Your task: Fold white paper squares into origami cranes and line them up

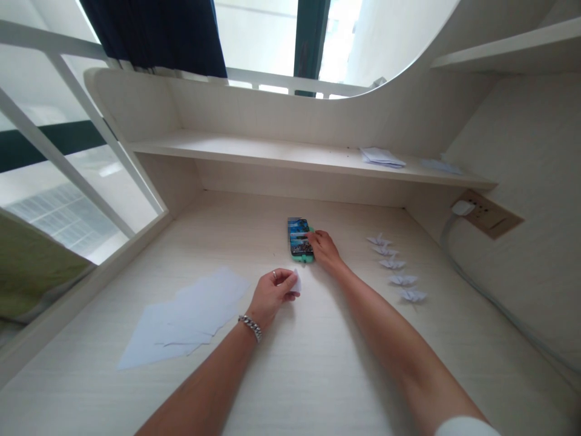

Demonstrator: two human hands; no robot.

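Observation:
My left hand, with a ring and a chain bracelet, pinches a small folded piece of white paper between thumb and fingers just above the desk. A smartphone with a lit screen rests on a green stand or case at the back middle of the desk. My right hand is at the phone's right side, fingers extended, one fingertip over the screen. It grips nothing that I can see. Several folded paper cranes form a row to the right of that hand.
White paper sheets lie overlapping on the left of the desk. A shelf runs along the back, with a stack of papers on it. On the right wall, a charger with a grey cable sits in a socket plate.

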